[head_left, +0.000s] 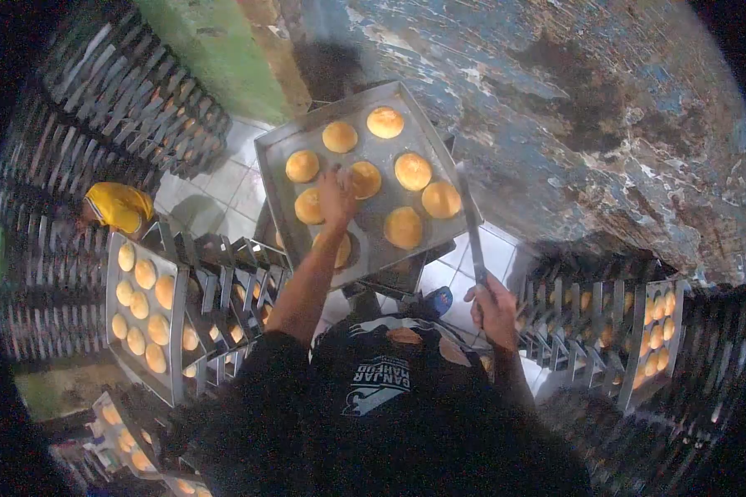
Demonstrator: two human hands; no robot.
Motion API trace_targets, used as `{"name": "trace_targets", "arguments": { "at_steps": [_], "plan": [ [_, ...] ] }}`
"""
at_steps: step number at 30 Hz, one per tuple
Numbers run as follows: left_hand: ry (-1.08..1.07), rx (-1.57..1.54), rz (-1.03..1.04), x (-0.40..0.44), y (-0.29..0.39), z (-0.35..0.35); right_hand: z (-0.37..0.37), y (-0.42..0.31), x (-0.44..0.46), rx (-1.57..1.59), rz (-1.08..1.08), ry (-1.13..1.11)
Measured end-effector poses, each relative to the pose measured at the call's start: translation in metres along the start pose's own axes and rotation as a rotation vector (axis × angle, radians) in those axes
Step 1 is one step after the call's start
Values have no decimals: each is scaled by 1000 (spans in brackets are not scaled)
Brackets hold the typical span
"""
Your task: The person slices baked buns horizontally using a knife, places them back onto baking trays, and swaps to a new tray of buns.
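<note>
Currently, a grey rectangular metal tray [427,134] is sitting at the far middle of the scene, turned at an angle, with round golden-brown buns [412,171] lying spaced across it. The bare left hand [337,197] is hovering over the tray's left half, its fingers bending between two of the buns; blur is hiding any contact, so I cannot tell whether they are grasping one. The right hand [493,311], nearer and to the right, is clenching the near end of a long, narrow metal blade [473,228], which is running alongside the tray's right rim. That blade is posing the likeliest trouble: a careless twist could be sending its edge into the buns on the right, or toward the left hand. The left forearm [313,269] is partly covering a bun near the tray's near edge, so dropping the arm could be squashing it. Whatever is supporting the tray is mostly hiding beneath; if the fit is loose, a hard push could be tipping buns toward the pale tiled floor [228,186].
</note>
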State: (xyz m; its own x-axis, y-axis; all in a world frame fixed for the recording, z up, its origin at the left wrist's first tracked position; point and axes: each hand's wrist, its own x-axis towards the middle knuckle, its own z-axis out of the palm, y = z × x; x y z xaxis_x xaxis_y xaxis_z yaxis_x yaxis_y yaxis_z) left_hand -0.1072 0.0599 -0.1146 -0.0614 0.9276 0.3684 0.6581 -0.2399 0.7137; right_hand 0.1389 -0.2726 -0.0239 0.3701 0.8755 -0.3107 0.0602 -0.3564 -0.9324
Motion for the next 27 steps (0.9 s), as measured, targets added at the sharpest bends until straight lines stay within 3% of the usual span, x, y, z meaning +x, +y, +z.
{"name": "trace_targets", "arguments": {
  "at_steps": [1, 4, 6, 10, 12, 13, 16, 18, 19, 21, 23, 25, 27],
  "plan": [
    [5, 0, -1, 8, -15, 10, 5, -10, 1, -2, -4, -3],
    [-282, 119, -22, 24, -14, 15, 19, -31, 2, -98, -49, -89],
    [-607, 107, -262, 30, -8, 8, 22, -40, 3, -28, -33, -124],
    [-487, 239, -26, 6, 11, 10, 29, -51, 9, 8, -9, -154],
    [-574, -103, -146, -10, 24, 9, 35, -43, 18, 34, -21, -154],
    [-575, -103, -141, -13, 12, 18, 40, -40, 22, 12, -41, -135],
    [-480, -627, -200, -14, 10, 26, 49, -63, 26, 33, -46, -107],
    [-593, -1303, -453, -8, 24, 13, 55, -67, 32, 78, -32, -109],
    [-587, -1303, -448, -5, 26, 12, 60, -58, 41, 68, -106, -86],
    [-589, -1644, -641, -4, 31, 12, 67, -54, 46, 57, -178, -69],
    [-606, -1575, -654, -2, 66, -8, 75, -63, 42, 6, -272, -11],
    [-402, -1660, -767, -6, 79, -5, 77, -59, 40, -4, -288, -5],
    [-425, -1710, -731, -7, 85, -4, 77, -53, 40, -12, -305, 3]
  ]
}}
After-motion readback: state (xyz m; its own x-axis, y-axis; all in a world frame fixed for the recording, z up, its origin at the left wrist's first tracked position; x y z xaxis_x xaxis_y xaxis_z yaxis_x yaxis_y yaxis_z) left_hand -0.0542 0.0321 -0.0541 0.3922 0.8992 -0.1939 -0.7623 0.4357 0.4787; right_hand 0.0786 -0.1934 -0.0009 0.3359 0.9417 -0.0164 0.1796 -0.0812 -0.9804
